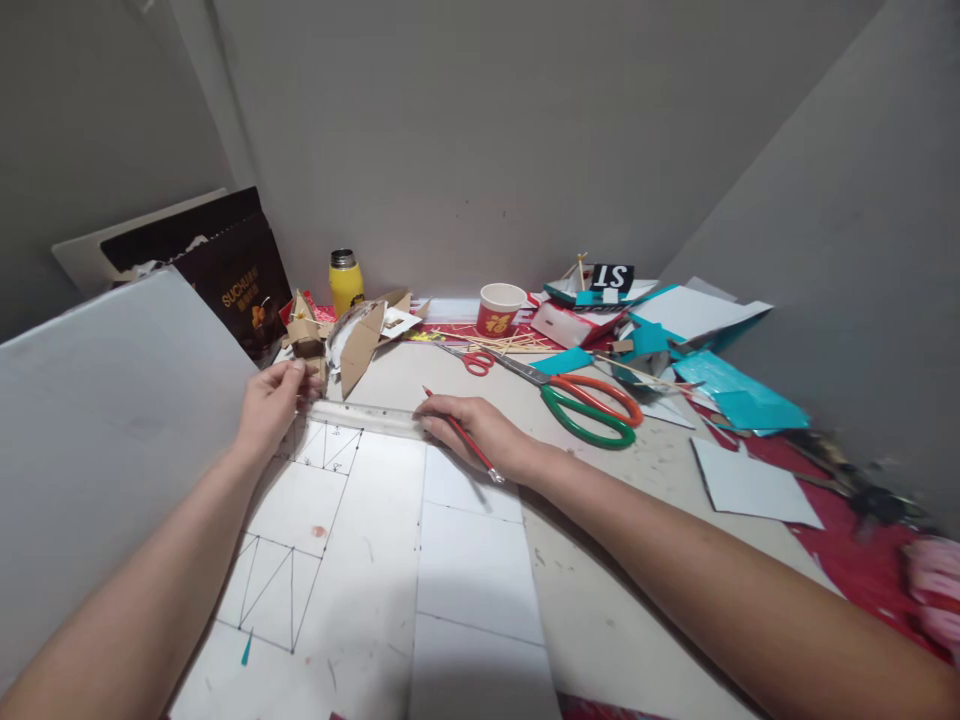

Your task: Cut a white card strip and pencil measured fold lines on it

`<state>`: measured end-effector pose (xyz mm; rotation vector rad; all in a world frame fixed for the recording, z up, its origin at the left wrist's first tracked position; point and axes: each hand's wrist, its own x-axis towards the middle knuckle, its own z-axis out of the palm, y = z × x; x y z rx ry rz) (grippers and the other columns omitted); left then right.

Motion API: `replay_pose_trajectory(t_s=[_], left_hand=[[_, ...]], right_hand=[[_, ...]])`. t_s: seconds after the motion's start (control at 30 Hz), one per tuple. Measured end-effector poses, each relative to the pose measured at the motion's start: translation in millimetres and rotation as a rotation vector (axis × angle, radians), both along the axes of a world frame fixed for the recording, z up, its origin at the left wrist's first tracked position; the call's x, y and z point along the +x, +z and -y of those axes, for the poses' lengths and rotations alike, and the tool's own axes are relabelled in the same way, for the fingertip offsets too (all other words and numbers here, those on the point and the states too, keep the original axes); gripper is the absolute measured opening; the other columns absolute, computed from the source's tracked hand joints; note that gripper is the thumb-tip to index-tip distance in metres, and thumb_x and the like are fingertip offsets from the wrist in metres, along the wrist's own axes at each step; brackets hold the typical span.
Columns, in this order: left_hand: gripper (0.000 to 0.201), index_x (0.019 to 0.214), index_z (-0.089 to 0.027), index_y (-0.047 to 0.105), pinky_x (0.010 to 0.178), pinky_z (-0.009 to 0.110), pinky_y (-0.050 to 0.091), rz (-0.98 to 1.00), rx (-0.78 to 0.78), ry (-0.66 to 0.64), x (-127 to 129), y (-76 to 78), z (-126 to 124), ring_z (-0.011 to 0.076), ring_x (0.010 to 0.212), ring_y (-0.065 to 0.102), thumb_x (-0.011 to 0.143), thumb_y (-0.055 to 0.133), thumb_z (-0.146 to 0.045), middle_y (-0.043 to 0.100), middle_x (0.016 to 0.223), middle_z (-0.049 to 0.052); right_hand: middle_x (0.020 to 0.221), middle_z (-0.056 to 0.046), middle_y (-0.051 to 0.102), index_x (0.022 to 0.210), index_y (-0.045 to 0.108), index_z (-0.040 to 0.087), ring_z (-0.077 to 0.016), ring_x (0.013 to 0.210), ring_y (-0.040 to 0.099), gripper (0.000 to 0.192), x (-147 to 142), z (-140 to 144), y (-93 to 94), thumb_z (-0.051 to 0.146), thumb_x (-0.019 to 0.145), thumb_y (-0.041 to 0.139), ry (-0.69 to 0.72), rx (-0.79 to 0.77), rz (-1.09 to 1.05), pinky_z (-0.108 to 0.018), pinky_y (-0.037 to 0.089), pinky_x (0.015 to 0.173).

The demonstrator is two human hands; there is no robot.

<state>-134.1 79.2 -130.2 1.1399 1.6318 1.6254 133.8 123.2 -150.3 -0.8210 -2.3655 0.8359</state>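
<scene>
While the left hand [274,400] pinches the ruler's [367,418] left end at mid-frame, the right hand [480,432] presses its right end with fingers closed around a red pencil [465,438]. Thin, stiff and probably slippery, the ruler seems best held flat at both ends on the white sheet [360,560]. Scissors [581,400], cup [499,308] and paper scraps crowd the table [637,560] under grey walls.

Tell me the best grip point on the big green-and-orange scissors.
Take the scissors by their handle loops, coming from the near right. The loops lie flat and bare on the table on that side, while the shut blades point far-left toward the sticks and small red scissors.
</scene>
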Motion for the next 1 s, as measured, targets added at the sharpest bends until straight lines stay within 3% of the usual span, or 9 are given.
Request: replay_pose_trajectory(t_s=[0.23,0.57,1.0], left_hand=[[0.019,0.064,-0.019,0.068,0.053,0.024,0.041,-0.188,-0.022,-0.053,3,-5.5,-1,0.0133,0.055,0.053,0.074,0.068,-0.035,0.067,0.061,0.002],[0.017,0.068,-0.021,0.067,0.061,0.028,0.045,-0.287,-0.033,-0.043,0,-13.3,-5,0.0152,0.059,0.057,0.076,0.063,-0.036,0.068,0.065,0.001],[0.017,0.071,-0.019,0.067,0.053,0.024,0.043,-0.193,-0.031,-0.005,-1,-15.0,-5,0.0129,0.054,0.057,0.077,0.063,-0.035,0.069,0.062,0.002]], right_hand=[[0.07,-0.001,0.065,0.096,0.067,0.018,-0.0137,0.059,0.052,0.016,1,-4,-6.3,0.027,0.089,0.055,-0.062,0.076,0.02,-0.024,0.038,0.06],[0.068,0.0,0.063,0.095,0.068,0.019,-0.0129,0.058,0.049,0.015,1,-6,-10.3,0.025,0.089,0.056,-0.119,0.104,0.037,-0.024,0.037,0.059],[0.069,-0.002,0.065,0.095,0.068,0.019,-0.014,0.059,0.053,0.017,2,-6,-8.0,0.026,0.09,0.054,-0.096,0.115,0.044,-0.024,0.039,0.06]])
